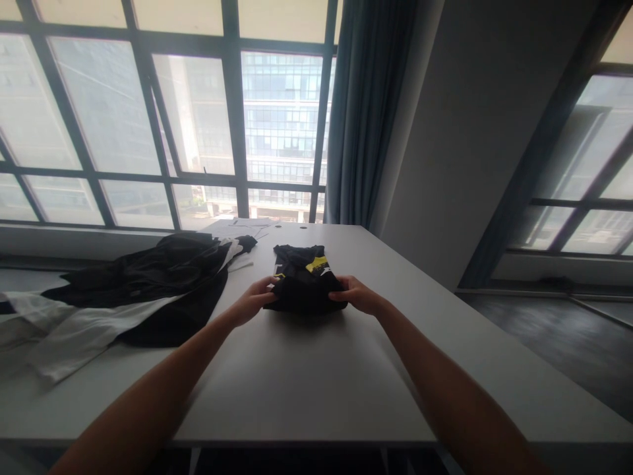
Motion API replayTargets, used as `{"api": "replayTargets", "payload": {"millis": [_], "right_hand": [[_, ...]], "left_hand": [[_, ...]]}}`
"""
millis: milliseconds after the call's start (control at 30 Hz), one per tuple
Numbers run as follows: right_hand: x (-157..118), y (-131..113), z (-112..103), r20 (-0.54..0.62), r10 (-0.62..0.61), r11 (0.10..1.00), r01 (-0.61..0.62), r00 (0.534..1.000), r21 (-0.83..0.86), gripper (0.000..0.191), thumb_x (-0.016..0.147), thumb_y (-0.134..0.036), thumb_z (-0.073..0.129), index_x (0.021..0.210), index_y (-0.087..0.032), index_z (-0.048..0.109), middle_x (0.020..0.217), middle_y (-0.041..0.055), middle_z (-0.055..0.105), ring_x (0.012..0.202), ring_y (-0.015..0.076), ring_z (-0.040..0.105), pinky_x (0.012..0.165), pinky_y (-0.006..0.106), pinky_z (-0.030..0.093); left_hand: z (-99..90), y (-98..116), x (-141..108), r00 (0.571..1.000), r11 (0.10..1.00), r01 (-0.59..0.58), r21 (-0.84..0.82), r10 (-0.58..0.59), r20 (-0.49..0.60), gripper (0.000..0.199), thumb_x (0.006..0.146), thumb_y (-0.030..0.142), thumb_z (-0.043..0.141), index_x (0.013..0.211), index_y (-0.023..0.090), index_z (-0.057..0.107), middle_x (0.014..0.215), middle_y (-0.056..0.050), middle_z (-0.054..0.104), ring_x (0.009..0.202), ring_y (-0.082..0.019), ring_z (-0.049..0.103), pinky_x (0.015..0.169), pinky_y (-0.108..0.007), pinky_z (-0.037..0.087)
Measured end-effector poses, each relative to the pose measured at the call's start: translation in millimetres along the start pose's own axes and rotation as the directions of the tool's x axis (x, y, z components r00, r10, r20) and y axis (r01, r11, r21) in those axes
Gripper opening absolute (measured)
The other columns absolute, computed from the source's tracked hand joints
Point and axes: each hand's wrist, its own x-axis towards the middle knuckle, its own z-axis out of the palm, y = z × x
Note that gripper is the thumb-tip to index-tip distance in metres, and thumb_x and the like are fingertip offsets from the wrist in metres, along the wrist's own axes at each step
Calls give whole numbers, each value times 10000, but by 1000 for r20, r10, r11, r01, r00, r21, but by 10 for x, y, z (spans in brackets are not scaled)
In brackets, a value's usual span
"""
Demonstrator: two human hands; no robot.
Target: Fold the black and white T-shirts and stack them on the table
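Observation:
A folded black garment (301,287) with yellow and white patches lies on the white table (306,382), around the middle of the view. My left hand (253,300) grips its left near edge, fingers and thumb closed on the fabric. At the opposite near edge, my right hand (360,294) pinches the cloth in the same way. The near part of the garment looks slightly raised between both hands, with a shadow beneath it. Its far end shows a collar-like edge.
A loose heap of black clothing (168,270) with white parts (93,330) spreads over the table's left side. Papers (242,227) lie at the far end. Beyond stand windows (281,119), a blue curtain (363,119) and a grey pillar (459,132).

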Motion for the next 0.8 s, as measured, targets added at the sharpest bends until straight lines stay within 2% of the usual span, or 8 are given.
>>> {"api": "replayTargets", "payload": {"millis": [100,200,300,400,500,667,733,800], "right_hand": [[-86,-124,-5,39,-43,993,38,998,108,467,616,-297,870,1030,-165,697,998,62,733,967,247,687,925,396,512],[-116,-193,29,21,-73,983,68,997,173,464,642,-333,853,1043,-174,681,996,63,727,947,248,687,888,392,524],[-43,-150,61,-118,-98,988,111,988,112,427,653,-342,839,1009,-178,668,967,49,722,907,233,679,874,394,522],[82,-16,57,-299,-147,988,153,943,-2,380,670,-363,814,968,-185,660,926,27,719,880,215,662,872,386,517],[178,123,34,-392,-172,985,155,904,-76,352,689,-389,782,949,-186,658,910,17,715,883,212,653,876,381,514],[253,180,30,-371,-159,987,154,915,-43,358,706,-415,754,972,-192,666,923,27,722,937,233,658,901,394,519],[305,169,15,-319,-158,986,166,934,-2,389,726,-437,734,1021,-193,666,954,42,724,950,239,665,899,399,526],[391,196,-27,-322,-172,983,181,931,-3,407,750,-461,704,1051,-191,659,977,54,724,938,239,672,884,401,535]], "left_hand": [[-32,189,-62,997,991,50,-120,-43,59,353,673,273,839,966,155,682,803,-28,721,704,-160,676,655,-241,500],[-41,306,-88,996,984,72,-161,-63,62,409,688,298,847,1035,148,690,852,-57,744,745,-193,710,683,-270,541],[-40,288,-57,997,987,74,-140,-78,-23,355,713,284,836,999,129,695,853,-65,750,770,-199,718,694,-266,556],[-37,166,-1,984,984,91,-155,-113,-137,339,712,241,834,992,128,678,902,-67,754,808,-196,722,723,-261,574],[-23,39,39,965,973,118,-199,-160,-209,372,734,259,826,1040,146,646,948,-71,752,843,-201,727,774,-281,595],[-15,29,117,955,966,153,-206,-198,-221,371,779,289,796,1085,139,652,925,-79,750,795,-191,727,765,-279,607],[-62,82,208,965,964,138,-225,-183,-190,318,793,264,772,1060,123,672,912,-85,749,781,-185,722,753,-269,602],[-145,103,340,971,963,106,-249,-154,-182,266,829,277,721,1037,116,686,909,-88,745,780,-185,716,735,-266,597]]}}
